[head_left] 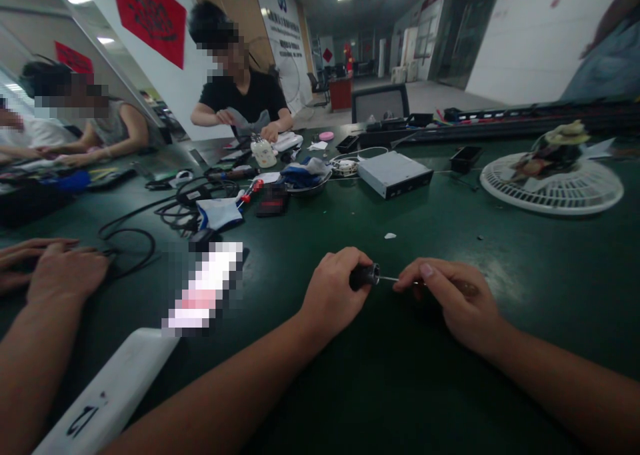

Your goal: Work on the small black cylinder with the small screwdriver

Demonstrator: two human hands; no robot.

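My left hand point(333, 295) is shut around the black handle of a small screwdriver point(364, 277) above the dark green table point(400, 388). The thin steel shaft points right, into the pinched fingers of my right hand point(453, 301). Those fingers hold a small dark part at the shaft's tip, mostly hidden by them. A co-worker's hand point(63, 271) rests on the table at far left, apart from mine.
A metal optical drive point(395, 173), a white fan grille point(550, 201), black cables point(127, 241) and a work glove point(220, 213) lie farther along the table. A blurred white object point(205, 288) sits left of my hands. People work across the table.
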